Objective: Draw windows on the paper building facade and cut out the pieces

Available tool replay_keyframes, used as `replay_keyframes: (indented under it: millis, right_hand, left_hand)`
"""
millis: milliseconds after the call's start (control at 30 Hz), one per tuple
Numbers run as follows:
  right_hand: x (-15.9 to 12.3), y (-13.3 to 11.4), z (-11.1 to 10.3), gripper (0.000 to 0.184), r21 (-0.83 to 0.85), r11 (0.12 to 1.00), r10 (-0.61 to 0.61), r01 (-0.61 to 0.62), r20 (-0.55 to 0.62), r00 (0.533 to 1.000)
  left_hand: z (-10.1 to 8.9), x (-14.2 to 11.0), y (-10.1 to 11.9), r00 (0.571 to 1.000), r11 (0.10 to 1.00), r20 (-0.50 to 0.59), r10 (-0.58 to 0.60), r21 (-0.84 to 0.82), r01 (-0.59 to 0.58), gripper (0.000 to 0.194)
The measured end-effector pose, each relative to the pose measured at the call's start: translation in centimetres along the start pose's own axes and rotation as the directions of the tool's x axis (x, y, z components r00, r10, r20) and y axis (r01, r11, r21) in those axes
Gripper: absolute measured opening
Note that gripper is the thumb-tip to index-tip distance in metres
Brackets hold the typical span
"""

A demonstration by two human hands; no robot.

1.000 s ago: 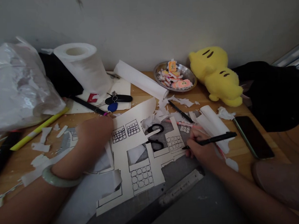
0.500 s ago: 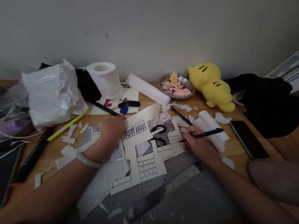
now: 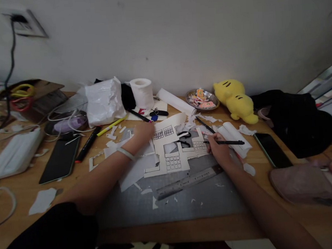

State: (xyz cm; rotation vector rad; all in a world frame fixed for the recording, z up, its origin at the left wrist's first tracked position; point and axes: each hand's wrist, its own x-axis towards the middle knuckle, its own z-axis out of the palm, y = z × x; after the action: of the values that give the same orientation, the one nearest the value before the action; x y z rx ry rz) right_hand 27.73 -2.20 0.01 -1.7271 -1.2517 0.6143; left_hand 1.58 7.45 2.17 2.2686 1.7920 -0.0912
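On the flat grey mat [image 3: 186, 208] is spread a cream paper cutout [image 3: 173, 163], angular, notched and inked with boxed circles. A slim black pen [image 3: 232, 142] is gripped in the right hand [image 3: 218, 148]; whether anything is grasped by the left hand [image 3: 144, 134], at the cutout's edge, cannot be told.

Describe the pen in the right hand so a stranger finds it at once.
On the far part of the grey mat, find the cut white sheet with drawn circles. By its right edge, the right hand holds a black pen, its tip pointing left. Unlike the dark pen lying just beyond, this one is gripped.
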Motion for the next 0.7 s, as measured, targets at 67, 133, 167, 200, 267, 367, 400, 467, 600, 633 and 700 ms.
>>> replay_keyframes:
  millis: [67,133,167,200,267,367,400,467,600,633,700]
  right_hand:
    - [-0.2,0.0,-0.1,0.016,-0.001,0.999,-0.037,0.037,-0.021,0.999]
    - [-0.2,-0.1,-0.2,0.018,-0.014,0.996,-0.086,0.086,-0.028,0.996]
    - [-0.2,-0.1,-0.3,0.02,-0.026,0.993,-0.115,0.114,-0.025,0.993]
    - [-0.2,-0.1,-0.5,0.022,-0.043,0.988,-0.147,0.146,-0.019,0.989]
    - [0.0,0.0,-0.8,0.024,-0.087,0.973,-0.216,0.216,0.004,0.976]
    - [0.5,0.4,-1.8,0.022,-0.165,0.929,-0.326,0.331,0.059,0.943]
    - [0.7,0.5,-2.2,0.021,-0.19,0.912,-0.355,0.364,0.081,0.931]
    - [1.1,0.7,-3.2,0.02,-0.239,0.877,-0.397,0.417,0.129,0.909]
    - [1.6,1.0,-4.8,0.027,-0.332,0.81,-0.442,0.484,0.197,0.875]
    - [1.6,1.0,-5.0,0.029,-0.35,0.795,-0.449,0.497,0.212,0.868]
    - [1.6,1.2,-5.2,0.032,-0.369,0.767,-0.463,0.525,0.248,0.851]
  left_hand:
    - [-0.4,-1.4,-0.2,1.0,1.0,-0.023,0.017,0.022,-0.017,0.03]
    - [-0.6,-3.1,-0.2,0.998,0.999,-0.055,0.037,0.033,-0.035,0.028]
    - [-0.7,-3.9,0.0,0.995,0.997,-0.082,0.065,0.035,-0.062,0.031]
    - [-0.7,-4.9,0.2,0.991,0.996,-0.104,0.079,0.039,-0.075,0.032]
    - [-0.6,-6.7,0.9,0.985,0.996,-0.156,0.077,0.052,-0.07,0.03]
    - [0.0,-9.1,2.1,0.96,0.989,-0.238,0.146,0.051,-0.137,0.027]
    - [0.3,-9.7,2.4,0.944,0.979,-0.259,0.203,0.03,-0.202,0.024]
    - [1.2,-10.6,2.6,0.895,0.932,-0.288,0.341,-0.022,-0.363,0.021]
    - [2.8,-10.9,2.2,0.825,0.858,-0.334,0.456,-0.082,-0.507,0.019]
    - [3.0,-10.8,2.0,0.815,0.845,-0.337,0.47,-0.095,-0.527,0.019]
    - [3.4,-10.6,1.7,0.801,0.822,-0.338,0.494,-0.117,-0.557,0.022]
